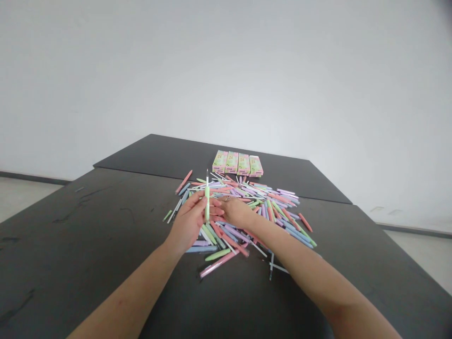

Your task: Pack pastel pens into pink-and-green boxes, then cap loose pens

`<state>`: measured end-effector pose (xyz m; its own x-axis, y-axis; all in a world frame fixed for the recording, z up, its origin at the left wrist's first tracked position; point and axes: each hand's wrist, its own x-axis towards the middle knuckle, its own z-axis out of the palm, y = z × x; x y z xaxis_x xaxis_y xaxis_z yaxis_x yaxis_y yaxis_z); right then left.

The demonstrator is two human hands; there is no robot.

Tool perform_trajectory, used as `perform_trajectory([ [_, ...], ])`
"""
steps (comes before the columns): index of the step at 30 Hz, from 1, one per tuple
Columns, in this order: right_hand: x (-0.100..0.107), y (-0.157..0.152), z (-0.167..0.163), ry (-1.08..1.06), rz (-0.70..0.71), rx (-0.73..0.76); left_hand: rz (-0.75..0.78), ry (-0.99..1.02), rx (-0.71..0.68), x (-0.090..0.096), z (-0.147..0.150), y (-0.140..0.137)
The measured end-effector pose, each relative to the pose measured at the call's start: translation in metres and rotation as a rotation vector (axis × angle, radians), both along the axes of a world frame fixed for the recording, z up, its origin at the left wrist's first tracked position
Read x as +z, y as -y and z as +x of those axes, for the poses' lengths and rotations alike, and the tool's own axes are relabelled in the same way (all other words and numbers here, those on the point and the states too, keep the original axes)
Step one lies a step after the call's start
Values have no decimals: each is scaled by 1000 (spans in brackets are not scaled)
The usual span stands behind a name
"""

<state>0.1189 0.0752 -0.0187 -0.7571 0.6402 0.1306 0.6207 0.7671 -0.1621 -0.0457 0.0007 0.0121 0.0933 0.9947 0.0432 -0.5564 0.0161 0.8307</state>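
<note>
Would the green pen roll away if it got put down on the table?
Probably a little. The green pen, held upright in the left hand, looks slim and round, so it could roll on the flat dark table. The pile of pens beside it would likely stop it. It seems light and stiff, staying straight between fingertips.

Between your hands you have a green pen (207, 203) of smooth plastic. Under and beyond them, the heap of pens (247, 207) looks like matt pastel plastic. The table (88, 235) below is dark, matt and scuffed. Past your fingers, four boxes (238, 164) look like printed cardboard.
</note>
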Motion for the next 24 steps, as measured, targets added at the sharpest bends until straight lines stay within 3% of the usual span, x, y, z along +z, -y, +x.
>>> perform_trajectory([
  [12,4,-4,20,112,47,-73,49,-82,35,0,-2,1],
  [19,6,-1,15,127,118,-129,90,-62,152,10,-7,-1],
  [24,2,-5,-2,39,83,-23,122,-53,186,9,-10,-6],
])
